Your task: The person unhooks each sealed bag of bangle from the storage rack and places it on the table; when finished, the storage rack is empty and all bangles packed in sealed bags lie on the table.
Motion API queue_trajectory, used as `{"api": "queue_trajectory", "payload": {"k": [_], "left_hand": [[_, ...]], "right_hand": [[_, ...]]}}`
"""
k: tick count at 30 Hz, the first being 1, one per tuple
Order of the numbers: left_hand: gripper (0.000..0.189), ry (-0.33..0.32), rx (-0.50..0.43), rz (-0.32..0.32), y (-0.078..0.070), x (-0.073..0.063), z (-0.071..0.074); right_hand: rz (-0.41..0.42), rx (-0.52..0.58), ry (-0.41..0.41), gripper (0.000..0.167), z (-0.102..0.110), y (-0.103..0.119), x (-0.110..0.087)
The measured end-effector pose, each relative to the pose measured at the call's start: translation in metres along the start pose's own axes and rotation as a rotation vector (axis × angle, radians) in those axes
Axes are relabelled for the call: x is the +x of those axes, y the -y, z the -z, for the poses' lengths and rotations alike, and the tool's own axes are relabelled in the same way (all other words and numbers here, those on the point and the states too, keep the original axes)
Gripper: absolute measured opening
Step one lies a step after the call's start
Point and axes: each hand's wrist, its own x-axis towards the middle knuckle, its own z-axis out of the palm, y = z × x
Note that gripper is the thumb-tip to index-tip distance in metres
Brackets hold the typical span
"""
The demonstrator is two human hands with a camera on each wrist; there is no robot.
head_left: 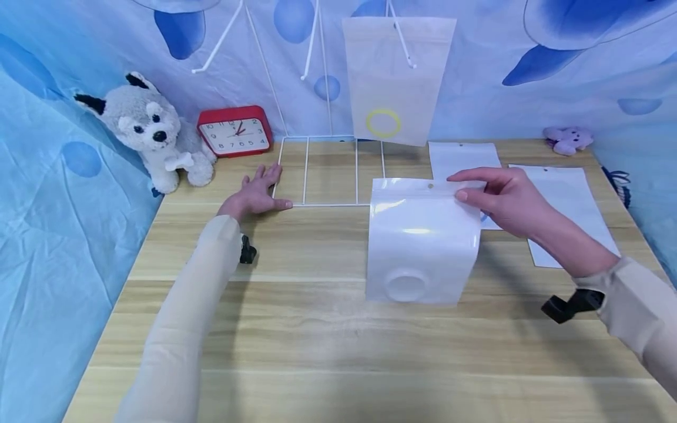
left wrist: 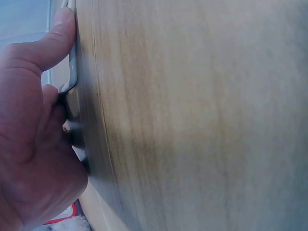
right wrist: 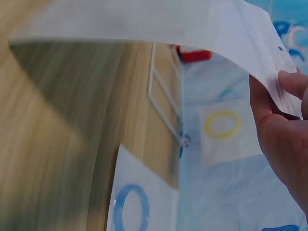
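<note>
My right hand (head_left: 505,202) pinches the top edge of a white pouch (head_left: 418,235) with a small hole in its top strip. The pouch hangs bent over, and a round shape bulges near its lower end. In the right wrist view, thumb and fingers grip its corner. My left hand (head_left: 259,192) spreads its fingers over the front left corner of a white wire rack (head_left: 333,205), its thumb along the front bar. From the rack's right hook hangs another white pouch (head_left: 396,70) with a yellow ring showing through.
Behind the held pouch lies a white pouch (head_left: 462,157), its blue ring (right wrist: 131,211) seen in the right wrist view. Another white pouch (head_left: 568,205) lies further right. A husky plush (head_left: 158,132) and red clock (head_left: 235,131) stand back left; a purple plush (head_left: 570,140) sits back right.
</note>
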Motion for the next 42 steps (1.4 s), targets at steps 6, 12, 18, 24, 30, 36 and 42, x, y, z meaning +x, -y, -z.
{"api": "queue_trajectory", "payload": {"k": [6, 12, 18, 24, 30, 36, 42], "left_hand": [[0.106, 0.001, 0.004, 0.006, 0.004, 0.000, -0.004], [0.106, -0.007, 0.005, -0.001, -0.001, 0.001, -0.003], [0.104, -0.005, 0.008, 0.004, -0.005, -0.001, -0.001], [0.103, -0.008, 0.008, 0.005, -0.005, 0.000, -0.001], [0.104, -0.010, 0.011, 0.013, -0.004, 0.000, -0.001], [0.103, -0.010, 0.018, 0.016, -0.002, 0.000, -0.001], [0.103, -0.002, 0.028, 0.017, -0.003, 0.000, -0.001]], "right_hand": [[-0.014, -0.098, -0.005, 0.027, -0.012, -0.019, 0.027], [-0.072, -0.034, 0.038, 0.029, -0.025, -0.042, 0.039], [-0.131, -0.026, 0.060, 0.033, -0.032, -0.060, 0.044], [-0.039, -0.099, 0.100, 0.031, -0.037, -0.067, 0.043], [0.066, -0.216, 0.099, 0.027, -0.039, -0.069, 0.045], [0.168, -0.292, 0.110, 0.021, -0.044, -0.076, 0.050], [0.232, -0.342, 0.143, 0.021, -0.049, -0.081, 0.053]]}}
